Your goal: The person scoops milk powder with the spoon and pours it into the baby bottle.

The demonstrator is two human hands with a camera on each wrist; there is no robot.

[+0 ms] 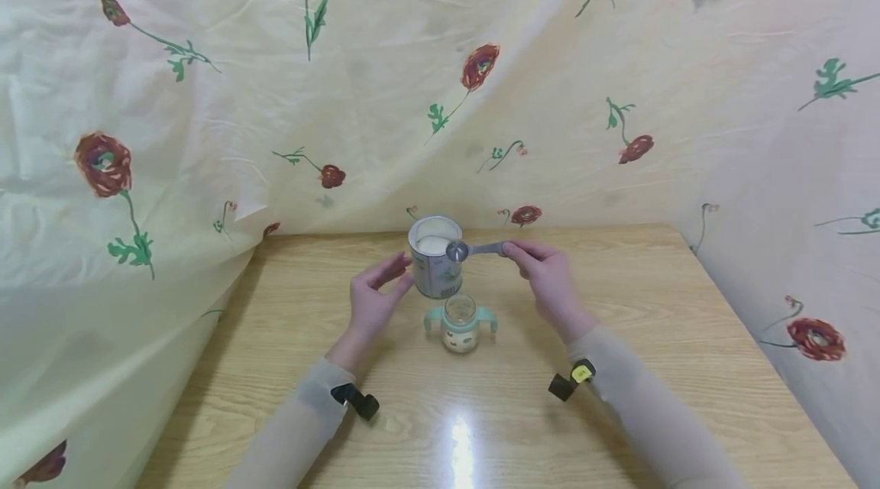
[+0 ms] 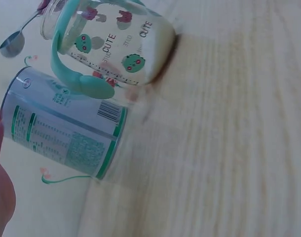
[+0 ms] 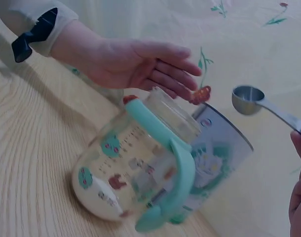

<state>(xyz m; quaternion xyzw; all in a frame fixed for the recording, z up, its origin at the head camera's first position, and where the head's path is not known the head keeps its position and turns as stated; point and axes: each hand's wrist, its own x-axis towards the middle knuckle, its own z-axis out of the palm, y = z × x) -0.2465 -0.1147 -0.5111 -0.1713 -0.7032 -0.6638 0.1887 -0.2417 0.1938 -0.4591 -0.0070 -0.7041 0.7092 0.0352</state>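
My right hand (image 1: 550,283) pinches the handle end of a metal measuring spoon (image 1: 485,249), its bowl just in front of the rim of a tall milk powder can (image 1: 433,275). White powder shows inside the can, which has no lid on. On the can's left, my left hand (image 1: 370,302) is held with loosely bent fingers, fingertips right by its side. Nearer to me stands a clear baby bottle (image 1: 460,338) with two mint-green handles and no cap. Whitish contents lie at the bottle's bottom in the left wrist view. In the right wrist view the spoon's bowl (image 3: 248,100) faces up.
A light wooden table (image 1: 289,336) bears the can and the bottle. Behind it and along both sides hangs a pale cloth (image 1: 385,92) printed with red flowers. Each wrist wears a black strap with a small camera.
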